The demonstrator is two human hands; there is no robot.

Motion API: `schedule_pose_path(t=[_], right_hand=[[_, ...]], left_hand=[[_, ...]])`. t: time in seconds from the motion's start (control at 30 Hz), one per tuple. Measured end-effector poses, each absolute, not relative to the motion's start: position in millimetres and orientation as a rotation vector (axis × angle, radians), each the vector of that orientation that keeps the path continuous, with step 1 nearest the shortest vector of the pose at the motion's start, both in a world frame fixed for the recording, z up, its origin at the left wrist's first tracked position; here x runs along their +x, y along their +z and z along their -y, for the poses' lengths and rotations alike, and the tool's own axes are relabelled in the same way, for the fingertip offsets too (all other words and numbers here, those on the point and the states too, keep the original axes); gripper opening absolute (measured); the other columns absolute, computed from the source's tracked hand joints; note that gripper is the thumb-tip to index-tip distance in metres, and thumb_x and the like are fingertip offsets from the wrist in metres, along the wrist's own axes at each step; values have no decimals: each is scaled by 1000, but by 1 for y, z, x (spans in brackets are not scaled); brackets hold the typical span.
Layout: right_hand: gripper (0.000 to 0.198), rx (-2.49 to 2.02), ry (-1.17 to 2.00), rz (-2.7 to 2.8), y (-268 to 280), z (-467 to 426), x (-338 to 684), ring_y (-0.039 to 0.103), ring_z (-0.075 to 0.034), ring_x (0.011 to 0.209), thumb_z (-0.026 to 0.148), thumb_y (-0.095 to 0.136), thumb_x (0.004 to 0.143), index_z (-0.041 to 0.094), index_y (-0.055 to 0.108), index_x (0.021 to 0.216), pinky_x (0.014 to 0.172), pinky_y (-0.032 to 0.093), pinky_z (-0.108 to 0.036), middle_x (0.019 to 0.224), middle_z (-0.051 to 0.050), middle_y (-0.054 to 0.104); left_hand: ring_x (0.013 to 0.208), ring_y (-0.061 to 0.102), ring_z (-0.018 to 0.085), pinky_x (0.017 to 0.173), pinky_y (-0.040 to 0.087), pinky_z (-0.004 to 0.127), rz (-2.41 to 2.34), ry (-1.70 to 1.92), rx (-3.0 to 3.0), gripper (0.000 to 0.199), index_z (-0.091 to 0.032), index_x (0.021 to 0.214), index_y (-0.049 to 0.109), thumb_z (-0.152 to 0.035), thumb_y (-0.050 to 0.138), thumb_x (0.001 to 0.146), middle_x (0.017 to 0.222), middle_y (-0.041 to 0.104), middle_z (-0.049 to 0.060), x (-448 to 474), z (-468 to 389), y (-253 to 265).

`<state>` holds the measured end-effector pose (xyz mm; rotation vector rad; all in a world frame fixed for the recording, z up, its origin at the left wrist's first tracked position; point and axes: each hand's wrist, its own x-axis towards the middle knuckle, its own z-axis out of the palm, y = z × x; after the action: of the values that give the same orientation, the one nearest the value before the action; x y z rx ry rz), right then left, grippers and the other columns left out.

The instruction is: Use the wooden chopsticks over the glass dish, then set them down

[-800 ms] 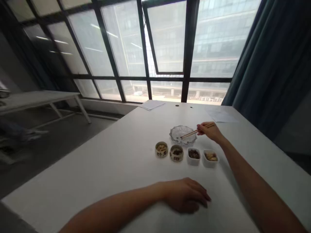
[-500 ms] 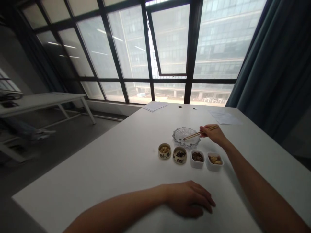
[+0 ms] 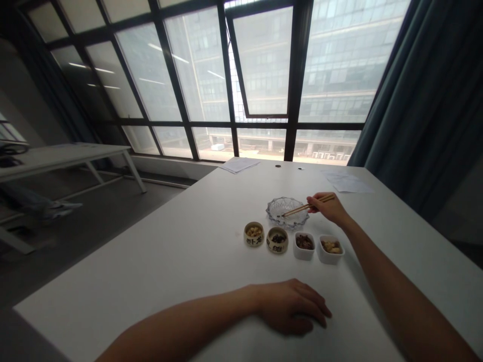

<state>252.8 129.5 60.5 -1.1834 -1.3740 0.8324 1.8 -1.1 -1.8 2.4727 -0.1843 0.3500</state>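
My right hand (image 3: 329, 207) grips a pair of wooden chopsticks (image 3: 305, 206), whose tips reach over a clear glass dish (image 3: 285, 208). In front of that dish stands a row of small bowls: a round patterned bowl (image 3: 253, 235) with pale pieces, a second round patterned bowl (image 3: 277, 240) with dark pieces, a white square bowl (image 3: 304, 245) with dark food, and another white square bowl (image 3: 330, 249) with yellowish food. My left hand (image 3: 292, 311) lies palm down on the white table (image 3: 181, 251), near its front edge, holding nothing.
Sheets of paper (image 3: 238, 164) lie at the table's far edge, another sheet (image 3: 347, 183) at the far right. A second white table (image 3: 60, 156) stands to the left across the floor. Large windows and a dark curtain (image 3: 422, 100) are behind.
The view shifted a little. My right hand stays at the glass dish with the chopsticks. My left hand stays flat on the table.
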Motion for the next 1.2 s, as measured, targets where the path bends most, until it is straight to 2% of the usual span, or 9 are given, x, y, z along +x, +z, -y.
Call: schedule_pose_path(t=[0.2,0.33,0.6,0.87,1.2], right_hand=[[55,-1198,793,1400,57,-131,253,70,-17,50,66,86,62,14,70,65,46,57,-19,57,-6,71],[54,-1226,794,1367,54,-134,255,72,-19,50,65,85,65,13,72,66,47,59,-21,57,-8,71],[49,-1220,858,1247,55,-134,250,74,-23,52,59,88,67,13,72,65,48,63,-25,61,-10,73],[56,-1204,804,1323,65,-129,260,71,-19,49,67,84,67,11,74,70,46,61,-23,62,-10,73],[54,-1168,831,1460,55,-132,255,71,-17,53,66,84,66,14,73,71,50,60,-21,60,-6,72]], left_hand=[[133,58,24,119,38,28,171,318,2462,33,-10,116,71,-22,53,91,135,67,11,2,1,-1],[133,58,25,119,37,27,197,360,2449,33,-7,115,72,-21,53,91,133,67,14,3,1,-1],[134,57,25,119,38,28,204,362,2432,32,-9,115,71,-20,54,90,133,67,14,2,0,-1],[134,57,24,119,39,30,168,324,2426,32,-13,116,71,-22,55,90,134,67,12,3,0,-3],[134,57,24,119,38,30,123,271,2429,32,-14,115,71,-23,54,90,136,66,10,3,1,-1]])
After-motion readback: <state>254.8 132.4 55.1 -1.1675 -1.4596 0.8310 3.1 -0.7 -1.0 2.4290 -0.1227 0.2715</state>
